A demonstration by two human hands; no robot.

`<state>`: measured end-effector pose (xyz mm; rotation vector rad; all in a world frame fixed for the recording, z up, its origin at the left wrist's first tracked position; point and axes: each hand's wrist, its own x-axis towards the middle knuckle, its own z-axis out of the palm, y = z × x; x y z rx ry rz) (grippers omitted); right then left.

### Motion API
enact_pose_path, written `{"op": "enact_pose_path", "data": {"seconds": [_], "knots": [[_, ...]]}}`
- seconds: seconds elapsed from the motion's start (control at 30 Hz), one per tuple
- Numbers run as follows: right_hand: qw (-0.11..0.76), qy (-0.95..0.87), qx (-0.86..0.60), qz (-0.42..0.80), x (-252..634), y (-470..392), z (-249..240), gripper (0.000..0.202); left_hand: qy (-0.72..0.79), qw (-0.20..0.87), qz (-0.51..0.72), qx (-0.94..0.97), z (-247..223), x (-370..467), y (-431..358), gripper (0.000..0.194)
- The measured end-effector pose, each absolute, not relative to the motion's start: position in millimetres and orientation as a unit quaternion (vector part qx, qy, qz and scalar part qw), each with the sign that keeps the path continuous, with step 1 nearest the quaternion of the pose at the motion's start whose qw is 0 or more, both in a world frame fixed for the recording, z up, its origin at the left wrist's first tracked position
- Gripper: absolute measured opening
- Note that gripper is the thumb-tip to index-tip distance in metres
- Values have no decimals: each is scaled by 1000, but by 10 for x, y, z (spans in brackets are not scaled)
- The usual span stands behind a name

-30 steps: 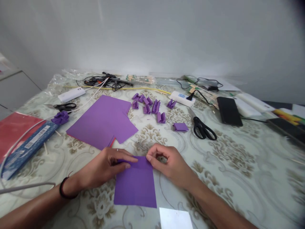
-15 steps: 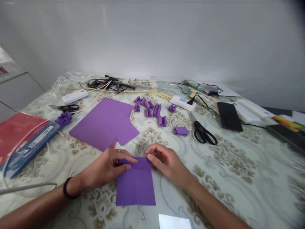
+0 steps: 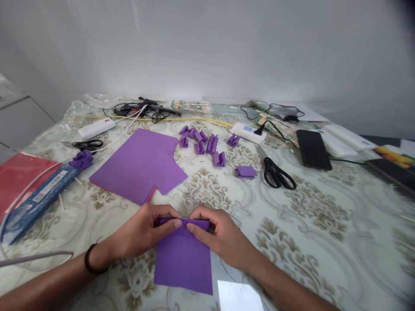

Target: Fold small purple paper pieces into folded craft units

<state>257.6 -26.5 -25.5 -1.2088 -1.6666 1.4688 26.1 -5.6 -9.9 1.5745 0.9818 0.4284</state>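
On a pale tablecloth (image 3: pixel 311 250) patterned with tan scrolls, a flat, glossy red packet (image 3: pixel 26 181) is seen at far left, bordered by a long blue packet (image 3: pixel 45 194) bearing a white label. A crumpled wad of purple paper (image 3: pixel 81 160) is set at the far end of the latter, just beside small black-handled scissors (image 3: pixel 86 145). Farther right, smooth purple paper sheets (image 3: pixel 136 162) are stacked askew, with a red layer exposed along the near edge. Nearer the person, the far edge of a flat, four-sided sheet of purple paper (image 3: pixel 184 263) is pinched between thumb and fingers of the bare left hand (image 3: pixel 145 233); the same edge is clamped by the right hand (image 3: pixel 222 237), the thumb tips being separated by a narrow gap. The sheet's long axis is directed away from the person; its folded far edge is aligned crosswise. Beyond, small purple folded-paper pieces (image 3: pixel 212 144) are clustered. At right, a white plastic power strip (image 3: pixel 241 129), larger black-handled scissors (image 3: pixel 277 172) with blades directed away, and a rectangular black phone (image 3: pixel 313 149) are arranged.
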Motion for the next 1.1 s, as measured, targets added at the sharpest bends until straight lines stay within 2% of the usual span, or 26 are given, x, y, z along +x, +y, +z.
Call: {"op": "enact_pose_path", "data": {"seconds": [0.33, 0.5, 0.83, 1.0, 1.1], "knots": [[276, -632, -454, 564, 2534, -310, -328, 22, 430, 549, 181, 693, -95, 262, -59, 30], [281, -649, -450, 545, 2563, -298, -283, 24, 423, 557, 177, 692, -104, 230, -49, 35], [304, -636, -463, 538, 2641, -222, -223, 26, 427, 604, 190, 646, 15, 74, 111, 29], [329, -609, -476, 542, 2669, -194, -206, 28, 477, 505, 271, 666, 73, 32, 168, 31], [321, -613, -468, 550, 2626, -223, -201, 27, 461, 454, 253, 720, 48, 123, 90, 24]]}}
